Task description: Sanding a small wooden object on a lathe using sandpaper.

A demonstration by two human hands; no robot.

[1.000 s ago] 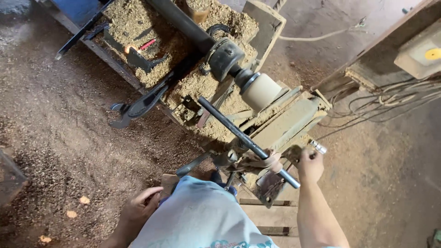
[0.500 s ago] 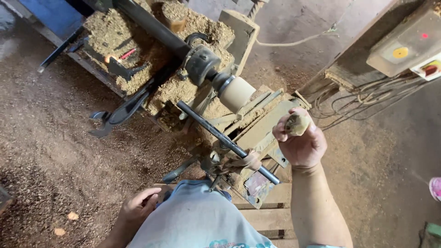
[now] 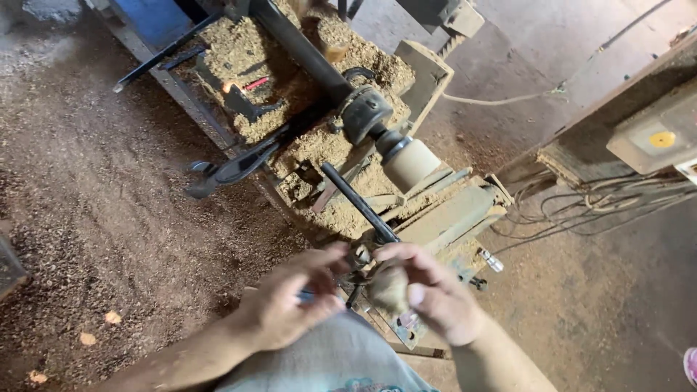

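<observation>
My right hand [image 3: 435, 294] is closed around a small, rough, tan lump of wood [image 3: 388, 289] held in front of my body. My left hand [image 3: 290, 301] hovers just left of it with fingers apart, fingertips near the lump but blurred. Behind both hands stands a wood lathe [image 3: 450, 207] covered in sawdust. A pale cylindrical wood piece [image 3: 411, 163] sits on its black spindle head [image 3: 365, 112]. A long black steel bar [image 3: 357, 202] slants from the lathe bed down toward my hands.
A large black wrench [image 3: 236, 168] hangs off the lathe's left edge. Sawdust covers the floor on the left. A wooden bench with a switch box [image 3: 657, 138] and tangled cables [image 3: 602, 203] stands at the right. A chrome knob [image 3: 491, 260] sticks out near my right hand.
My right hand brought the wood lump down from beside the lathe to in front of my body. My left hand rose from my side to meet it.
</observation>
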